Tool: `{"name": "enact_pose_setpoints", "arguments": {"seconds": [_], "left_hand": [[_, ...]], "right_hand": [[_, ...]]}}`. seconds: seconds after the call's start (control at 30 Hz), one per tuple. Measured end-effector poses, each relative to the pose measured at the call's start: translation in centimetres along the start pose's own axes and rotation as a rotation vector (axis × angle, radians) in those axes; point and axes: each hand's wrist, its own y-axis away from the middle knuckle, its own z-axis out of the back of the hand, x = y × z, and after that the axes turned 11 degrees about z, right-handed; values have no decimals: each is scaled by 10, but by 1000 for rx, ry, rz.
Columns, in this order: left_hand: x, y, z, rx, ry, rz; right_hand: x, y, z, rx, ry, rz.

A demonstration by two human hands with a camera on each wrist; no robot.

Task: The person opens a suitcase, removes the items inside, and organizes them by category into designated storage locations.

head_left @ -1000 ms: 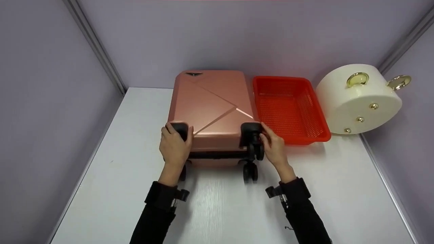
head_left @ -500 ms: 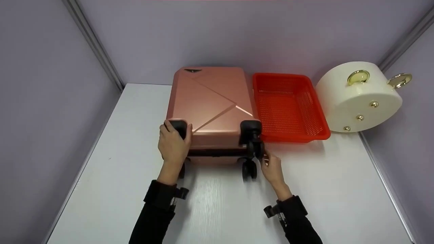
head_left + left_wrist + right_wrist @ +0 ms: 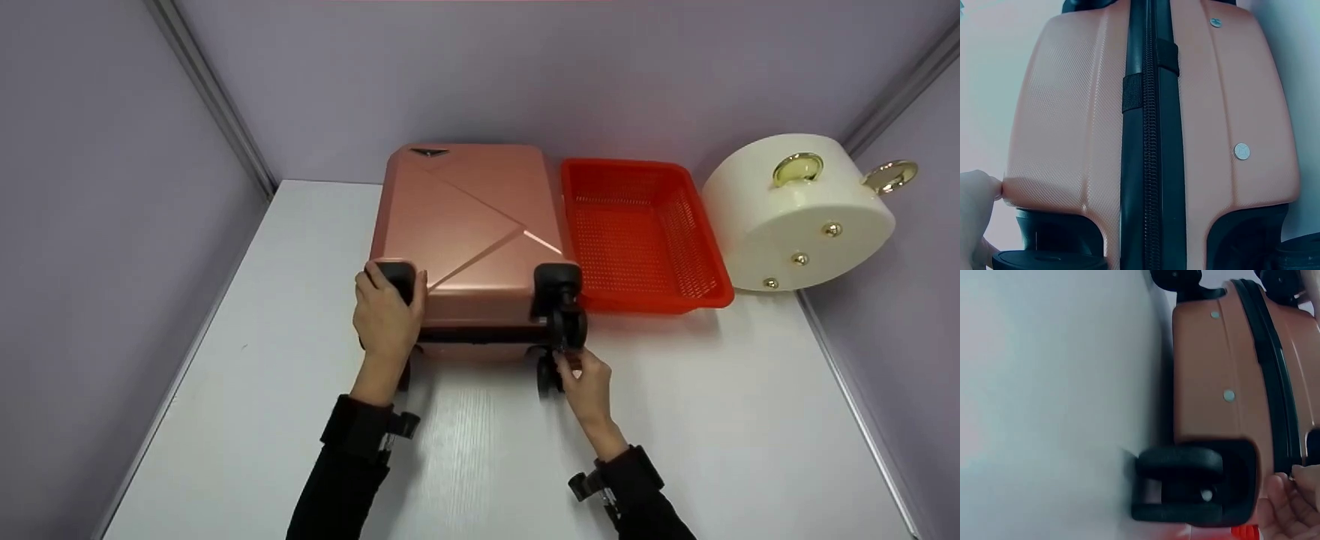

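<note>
A pink hard-shell suitcase (image 3: 465, 217) lies flat, its wheeled end toward me. My left hand (image 3: 386, 315) grips the black corner guard at its near left, thumb on the shell. At the near right corner, my right hand (image 3: 589, 386) is beside the black wheels (image 3: 568, 328). In the right wrist view, the thumb and finger (image 3: 1279, 489) pinch a small zipper pull at the end of the black zipper (image 3: 1275, 377); the pull is mostly hidden. The left wrist view shows the zipper band (image 3: 1151, 135) running closed between the two shell halves.
A red perforated plastic basket (image 3: 637, 309) stands right against the suitcase. Beyond it, a round cream case (image 3: 757, 195) with gold ring handles and gold feet lies tipped on its side near the right wall. Panels border the white table (image 3: 247, 405) at the back and both sides.
My right hand has left the upper right corner guard and moved down toward me, past the wheel, to the zipper. The left hand keeps its grip, and the suitcase stays in place.
</note>
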Motion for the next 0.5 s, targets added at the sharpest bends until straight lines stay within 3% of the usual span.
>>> {"name": "enact_pose_setpoints", "arguments": {"seconds": [0.27,0.5], "left_hand": [[-2,0,1,5,-31,-16],[-2,-1,0,20,-44,-17]], "right_hand": [[8,9,-16,-110,86,106],[19,10,-28,-86,114,170]]}}
